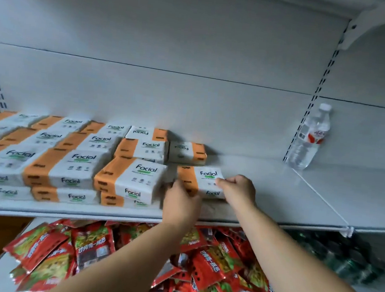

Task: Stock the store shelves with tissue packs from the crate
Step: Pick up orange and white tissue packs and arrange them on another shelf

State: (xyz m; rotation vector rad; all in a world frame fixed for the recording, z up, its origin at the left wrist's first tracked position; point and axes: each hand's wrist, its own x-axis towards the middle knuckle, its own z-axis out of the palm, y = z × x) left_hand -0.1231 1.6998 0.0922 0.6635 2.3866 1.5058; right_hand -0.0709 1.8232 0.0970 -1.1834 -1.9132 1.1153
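An orange-and-white "Facial" tissue pack (201,180) rests near the front of the white shelf (264,194), just right of the stacked rows of tissue packs (69,158). My left hand (182,203) grips its orange left end. My right hand (238,188) grips its white right end. One more lone tissue pack (187,152) stands behind it, against the rows. The stacks to the left are two packs high. No crate is in view.
A clear water bottle (309,137) stands at the back by the slotted upright. The shelf right of the held pack is bare. The lower shelf holds a pile of red snack bags (98,249) and dark green packs (344,257).
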